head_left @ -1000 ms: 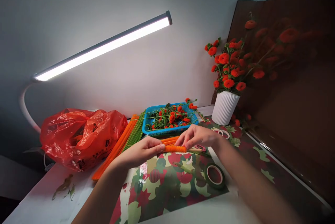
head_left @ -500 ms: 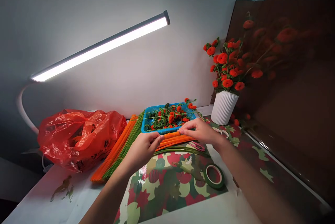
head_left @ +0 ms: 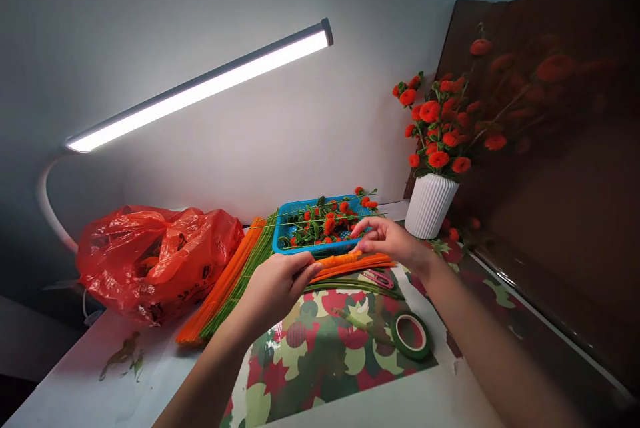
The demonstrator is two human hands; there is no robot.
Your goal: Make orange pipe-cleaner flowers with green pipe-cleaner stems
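My left hand (head_left: 283,281) is closed, its thumb and fingers pinching one end of an orange pipe cleaner (head_left: 339,260) that looks coiled in a short, thick length. At the other end is my right hand (head_left: 395,243), thumb and forefinger pinched on the tip with the other fingers raised and curled. Both hands hover over the table, just in front of a blue plastic basket (head_left: 276,231) of small orange flowers and green stems. Below the hands lie loose orange pipe cleaners (head_left: 367,264), green ones (head_left: 345,286) and pink-handled snips (head_left: 379,279).
A roll of green tape (head_left: 425,348) lies on the patterned mat (head_left: 320,368). Bundles of orange (head_left: 215,301) and green pipe cleaners (head_left: 245,281) sit left, beside a red plastic bag (head_left: 155,261). A white vase (head_left: 431,207) of orange flowers stands right; a lit lamp (head_left: 200,91) hangs above.
My right hand has shifted slightly right and up, its fingers lifting and loosening more. More of the orange coil shows between the hands. The view has shifted slightly.
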